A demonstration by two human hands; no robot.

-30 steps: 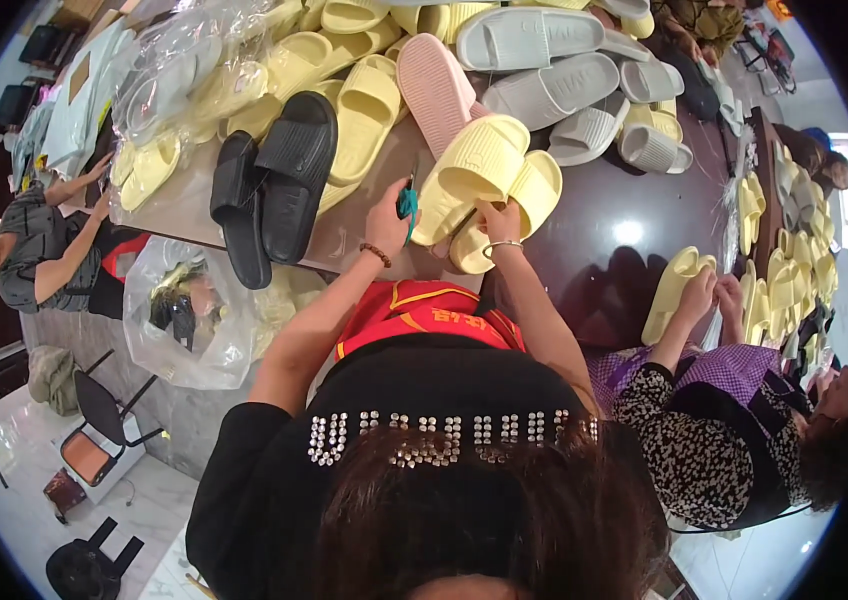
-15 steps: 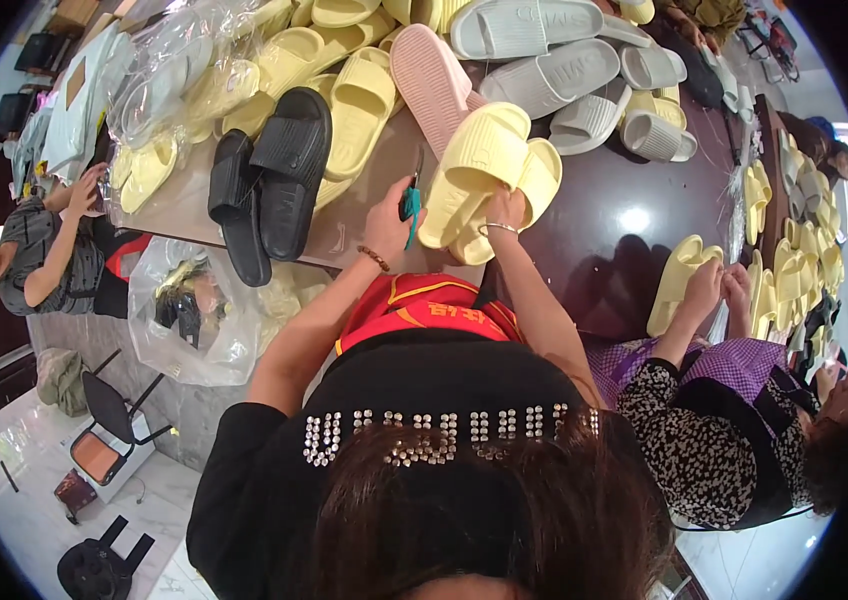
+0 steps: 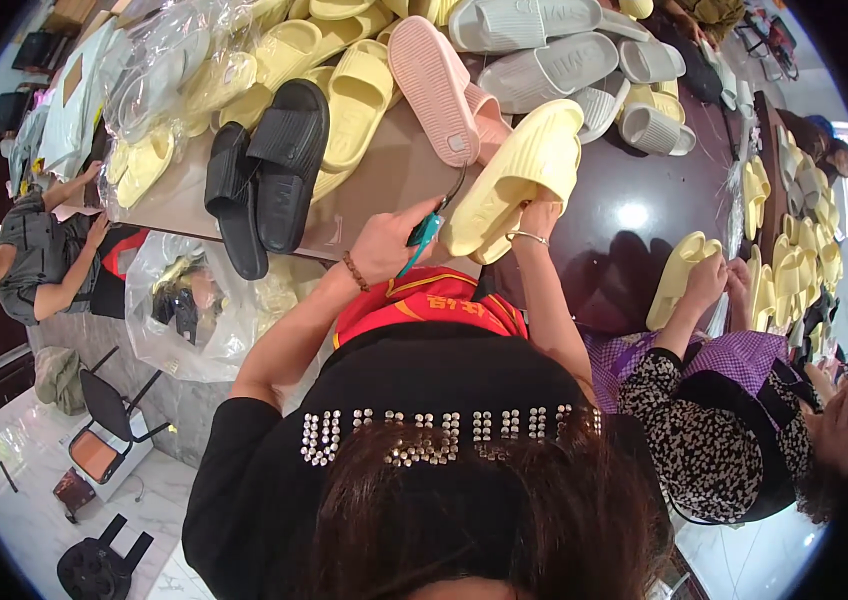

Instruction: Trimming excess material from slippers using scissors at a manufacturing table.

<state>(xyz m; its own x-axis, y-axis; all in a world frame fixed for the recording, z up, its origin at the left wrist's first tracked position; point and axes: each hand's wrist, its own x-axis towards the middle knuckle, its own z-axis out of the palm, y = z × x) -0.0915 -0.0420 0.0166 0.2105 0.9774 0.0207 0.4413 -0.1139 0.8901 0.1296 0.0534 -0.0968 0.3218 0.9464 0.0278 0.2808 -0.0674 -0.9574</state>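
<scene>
Landmark: the held yellow slippers (image 3: 519,165), tilted above the near edge of the table (image 3: 594,250), in front of the wearer. 1 is turned partly side-on; part of a 2nd shows behind/below it.

Right hand (image 3: 541,215): grasping the yellow slippers from their near right side, at the strap opening. Exact finger placement hidden. Left hand (image 3: 394,245): closed round teal-handled scissors (image 3: 424,235), just left of the yellow slippers. Dark blades point up beside their left edge. Can't tell if the 2 blades are spread, or if the tip touches anything.

Step in hand, my read: offering the yellow slippers up to the tool, 1 hand holding, 1 on the scissors. No cut visible. Next move, I'd judge, calls for a steady right grip, the wanted spot turned to face the blades, right fingertips well clear, and light tip control so the soft material doesn't get nicked.

Around the landmark: pink slippers (image 3: 434,90) just beyond, up-left, 1 sole showing. Black slippers (image 3: 289,165) well left. Grey slippers (image 3: 549,75) on the far side. Well right, a co-worker's hand (image 3: 706,280) holds another yellow slipper (image 3: 672,290).
</scene>
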